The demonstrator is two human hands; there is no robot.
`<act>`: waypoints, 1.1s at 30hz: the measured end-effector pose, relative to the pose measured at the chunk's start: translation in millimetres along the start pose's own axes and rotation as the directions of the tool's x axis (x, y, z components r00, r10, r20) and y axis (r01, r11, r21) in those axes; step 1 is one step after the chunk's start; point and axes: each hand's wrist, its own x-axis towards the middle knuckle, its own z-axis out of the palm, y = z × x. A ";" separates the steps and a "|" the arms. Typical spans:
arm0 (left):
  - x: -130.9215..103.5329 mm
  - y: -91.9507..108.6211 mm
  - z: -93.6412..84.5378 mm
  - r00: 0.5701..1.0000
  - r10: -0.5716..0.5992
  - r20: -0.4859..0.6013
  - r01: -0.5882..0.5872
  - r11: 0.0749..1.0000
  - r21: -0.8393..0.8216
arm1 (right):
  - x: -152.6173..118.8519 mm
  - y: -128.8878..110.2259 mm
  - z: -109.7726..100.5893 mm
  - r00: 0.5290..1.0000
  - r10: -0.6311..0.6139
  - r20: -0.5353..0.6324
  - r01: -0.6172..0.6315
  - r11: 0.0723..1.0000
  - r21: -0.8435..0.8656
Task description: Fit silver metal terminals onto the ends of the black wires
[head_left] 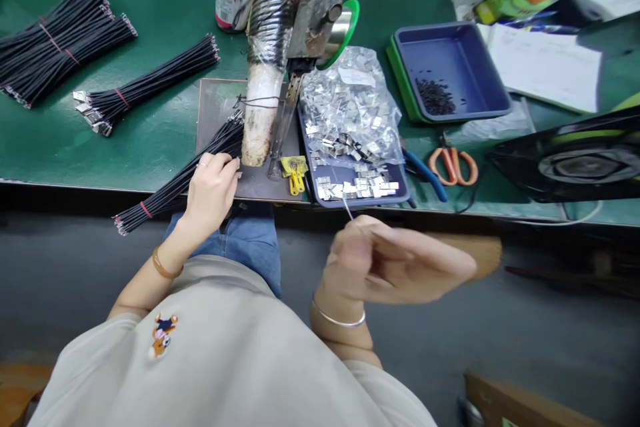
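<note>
My left hand (pixel 210 188) is closed over a bundle of black cables (pixel 173 188), near its far end beside the wrapped hose nozzle. A red band ties the bundle at its near end, which hangs past the table edge. Low in front of the table edge, my right hand (pixel 387 260) is slightly blurred. Its thumb and index finger pinch a thin silvery wire (pixel 347 208) that points up toward the tray of metal connectors (pixel 357 185). The other fingers stretch out to the right. Left of that tray, a soldering iron (pixel 286 123) points down beside a yellow clip-like tool (pixel 296 177).
More tied cable bundles (pixel 55 43) lie at the back left. A flexible hose (pixel 267 20) comes down over the dark work mat (pixel 213 103). To the right are a blue bin (pixel 450 57) with small black parts, blue-handled pliers (pixel 425 173), orange-handled scissors (pixel 453 165) and a black fan-like device (pixel 575 160).
</note>
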 end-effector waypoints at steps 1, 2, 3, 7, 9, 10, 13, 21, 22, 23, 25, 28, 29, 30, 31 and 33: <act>2.6 -0.9 1.4 0.999 0.008 0.032 -0.012 0.995 0.103 | 1.6 -5.1 -1.3 0.998 -0.052 0.017 0.053 0.998 -0.033; 4.5 -1.4 3.1 0.998 0.013 0.066 -0.024 0.985 0.170 | 4.0 -9.1 -2.6 0.993 -0.104 0.052 0.108 0.992 -0.066; 5.5 -1.7 4.9 0.996 0.019 0.093 -0.038 0.978 0.206 | 7.1 -11.5 -4.0 0.986 -0.100 0.134 0.115 0.988 -0.107; 2.7 -3.0 8.8 0.993 0.086 0.081 -0.097 0.985 0.142 | 22.9 7.2 -14.0 0.934 0.158 0.320 -0.033 0.930 -0.365; -0.9 -4.9 8.4 0.992 0.123 0.039 -0.125 0.991 0.052 | 32.3 32.4 -20.1 0.945 0.239 0.225 -0.077 0.827 -0.557; -2.6 -6.0 7.9 0.990 0.142 0.023 -0.142 0.990 0.001 | 37.5 46.9 -22.4 0.950 0.262 0.172 -0.099 0.771 -0.630; -6.5 -8.1 7.4 0.981 0.192 0.024 -0.186 0.972 -0.142 | 54.0 88.1 -24.8 0.946 0.311 0.096 -0.140 0.654 -0.743; -11.3 -2.4 10.8 0.978 0.207 0.003 -0.187 0.889 -0.417 | 73.5 126.0 -14.3 0.911 0.354 0.211 -0.092 0.673 -0.734; -10.9 -1.5 9.3 0.984 0.176 0.017 -0.149 0.878 -0.455 | 72.5 125.3 -13.9 0.922 0.329 0.204 -0.081 0.679 -0.730; -10.1 -0.6 7.1 0.989 0.139 0.039 -0.103 0.867 -0.487 | 71.1 123.8 -13.8 0.934 0.303 0.190 -0.076 0.687 -0.723; -7.5 1.6 1.3 0.992 0.075 0.104 -0.006 0.837 -0.547 | 67.4 117.7 -14.0 0.955 0.258 0.147 -0.085 0.712 -0.697; -2.1 6.5 -7.8 0.978 0.019 0.209 0.121 0.762 -0.637 | 60.5 98.9 -13.6 0.973 0.222 0.064 -0.145 0.802 -0.579; -0.3 8.6 -10.0 0.971 0.005 0.241 0.159 0.737 -0.657 | 57.7 90.0 -12.7 0.975 0.221 0.036 -0.173 0.845 -0.506; 1.4 10.6 -11.5 0.963 -0.009 0.270 0.194 0.718 -0.669 | 54.4 80.2 -11.1 0.972 0.233 0.014 -0.206 0.886 -0.415; 2.8 12.4 -12.2 0.956 -0.027 0.291 0.224 0.705 -0.673 | 50.6 69.9 -8.8 0.965 0.261 0.004 -0.247 0.918 -0.310; 4.5 15.4 -11.4 0.945 -0.068 0.320 0.276 0.693 -0.666 | 41.3 49.1 -1.8 0.945 0.323 0.061 -0.316 0.944 -0.093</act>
